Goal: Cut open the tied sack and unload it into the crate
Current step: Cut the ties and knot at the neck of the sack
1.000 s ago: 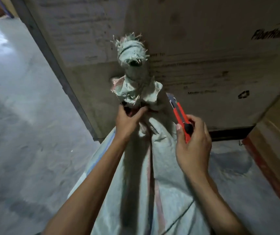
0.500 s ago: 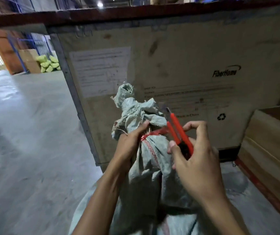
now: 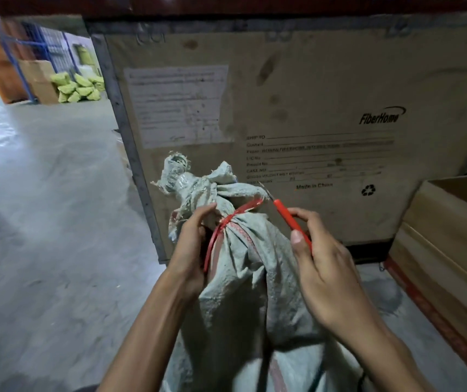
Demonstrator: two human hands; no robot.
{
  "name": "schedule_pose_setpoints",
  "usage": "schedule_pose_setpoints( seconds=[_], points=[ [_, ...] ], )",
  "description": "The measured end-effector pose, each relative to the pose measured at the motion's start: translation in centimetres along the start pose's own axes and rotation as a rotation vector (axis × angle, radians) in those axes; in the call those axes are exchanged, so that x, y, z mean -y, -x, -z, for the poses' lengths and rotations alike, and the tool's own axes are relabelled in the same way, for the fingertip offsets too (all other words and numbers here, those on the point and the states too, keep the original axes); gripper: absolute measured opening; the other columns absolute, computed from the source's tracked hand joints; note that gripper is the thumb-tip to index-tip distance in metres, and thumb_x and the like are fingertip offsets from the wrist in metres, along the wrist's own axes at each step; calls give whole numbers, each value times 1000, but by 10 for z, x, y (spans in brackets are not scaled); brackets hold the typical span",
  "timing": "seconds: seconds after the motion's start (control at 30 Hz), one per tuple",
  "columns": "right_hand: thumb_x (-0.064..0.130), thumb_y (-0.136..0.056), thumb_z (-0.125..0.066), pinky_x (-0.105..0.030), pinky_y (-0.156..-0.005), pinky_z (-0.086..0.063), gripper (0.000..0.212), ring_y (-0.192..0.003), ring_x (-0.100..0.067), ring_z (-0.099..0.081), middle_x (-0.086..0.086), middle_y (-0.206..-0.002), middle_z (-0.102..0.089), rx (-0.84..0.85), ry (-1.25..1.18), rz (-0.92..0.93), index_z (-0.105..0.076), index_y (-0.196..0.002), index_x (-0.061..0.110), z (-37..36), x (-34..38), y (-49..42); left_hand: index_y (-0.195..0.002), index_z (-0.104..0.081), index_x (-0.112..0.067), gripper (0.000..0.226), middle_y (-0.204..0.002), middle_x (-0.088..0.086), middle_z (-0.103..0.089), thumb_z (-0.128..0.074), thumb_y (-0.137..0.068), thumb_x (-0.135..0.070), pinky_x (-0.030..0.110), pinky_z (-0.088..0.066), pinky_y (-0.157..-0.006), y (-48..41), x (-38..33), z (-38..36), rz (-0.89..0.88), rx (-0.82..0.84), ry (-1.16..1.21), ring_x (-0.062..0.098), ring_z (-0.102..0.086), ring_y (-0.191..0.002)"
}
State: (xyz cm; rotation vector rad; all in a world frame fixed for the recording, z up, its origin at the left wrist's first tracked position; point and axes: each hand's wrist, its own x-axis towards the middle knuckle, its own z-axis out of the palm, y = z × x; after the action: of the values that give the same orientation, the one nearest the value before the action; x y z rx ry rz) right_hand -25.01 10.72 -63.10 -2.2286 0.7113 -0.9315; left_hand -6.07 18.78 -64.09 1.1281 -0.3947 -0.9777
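Grey concrete floor (image 3: 43, 222) spreads through a dim warehouse. Standing on it is a large wooden shipping box (image 3: 297, 89), the landmark for everything else; its face carries a pale pasted label (image 3: 177, 106), the printed word "FiberHome" and a recycling symbol.

Directly in front of the box, near its left corner, a grey-green woven sack (image 3: 243, 278) stands upright. Its neck is gathered and bound by a red strap (image 3: 235, 215), with the frayed top bunched above the strap.

A person's left hand (image 3: 191, 247) grips the sack's neck from the left, fingers curled around the fabric right at the strap, thumb against the cloth.

To the right of the neck, the right hand (image 3: 322, 273) holds a red utility knife (image 3: 290, 220), thumb and fingers pinched closed around its handle. The thin blade points up and left, its tip meeting the right end of the strap.

Right of the box sits an open cardboard crate (image 3: 450, 250). Far left of the box, yellow-green bags (image 3: 78, 87) lie heaped beside blue racking (image 3: 20, 63).
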Motion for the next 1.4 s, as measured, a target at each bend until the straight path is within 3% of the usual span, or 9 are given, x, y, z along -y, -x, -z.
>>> schedule_pose_setpoints(
  seconds=[0.07,0.23,0.37,0.6,0.83,0.97,1.13,1.23,1.4],
  points=[
    [37,-105,-32,-22,-65,-43,31,-78,-5,-58,14,-86,-53,-2,18,-5,-41,-134,42,-4,-2,0,-71,-63,-11,31,-62,7,-63,-61,-83,-40,20,-49,-50,-2,1,7,-38,-43,48,20,-59,-48],
    [34,-104,-37,-32,-80,-48,33,-96,-11,-61,9,-108,-63,-21,28,-6,-45,-136,34,-8,-1,-6,-85,-64,-8,23,-94,22,-57,-55,-72,-25,42,-44,-87,-2,-2,15,-48,-34,65,33,-53,-87],
    [36,-103,-40,-37,-88,-51,34,-97,-12,-61,8,-109,-62,-71,83,1,-52,-135,31,-14,0,-8,-62,-75,-17,29,-68,3,-69,-57,-85,-20,31,-48,-69,-2,-3,22,-72,-21,-42,17,-63,-61],
    [40,-100,-46,-43,-89,-49,36,-91,-14,-58,10,-99,-55,-22,133,2,-51,-135,37,-13,-5,-8,-86,-82,-10,27,-88,12,-75,-69,-89,-33,33,-55,-73,-2,-1,18,-61,-54,-126,23,-67,-66],
    [40,-100,-45,-45,-92,-47,36,-93,-15,-57,10,-102,-54,-10,171,5,-49,-135,36,-14,-8,-7,-63,-78,-17,22,-64,5,-70,-68,-78,-29,25,-52,-52,-1,6,12,-49,-82,-40,18,-61,-51],
    [40,-99,-47,-43,-89,-49,35,-92,-15,-58,10,-101,-55,-46,145,-17,-51,-133,36,-10,-12,-10,-85,-76,-8,15,-67,4,-71,-71,-87,-22,18,-53,-50,-8,12,7,-155,-84,-134,14,-65,-55],
    [39,-99,-48,-30,-80,-47,33,-87,-9,-57,11,-97,-54,-72,141,-20,-52,-132,36,-7,-15,-11,-119,-61,7,55,-87,9,-81,-82,-75,-19,23,-59,-57,-6,18,1,-177,-81,-113,18,-78,-74],
    [40,-99,-49,-28,-77,-45,32,-84,-6,-56,12,-95,-53,-85,134,-15,-53,-131,36,-5,-16,-10,-120,-59,3,72,-91,11,-81,-89,-62,-27,24,-59,-52,-6,20,-2,-191,-114,-125,21,-79,-77],
    [43,-98,-46,-17,-68,-38,34,-79,2,-53,16,-92,-51,-110,123,-8,-53,-130,35,-3,-17,-10,-118,-62,-7,75,-100,8,-81,-95,-56,-32,26,-62,-67,-9,28,-6,-240,-168,-268,21,-79,-86]
  ],
)
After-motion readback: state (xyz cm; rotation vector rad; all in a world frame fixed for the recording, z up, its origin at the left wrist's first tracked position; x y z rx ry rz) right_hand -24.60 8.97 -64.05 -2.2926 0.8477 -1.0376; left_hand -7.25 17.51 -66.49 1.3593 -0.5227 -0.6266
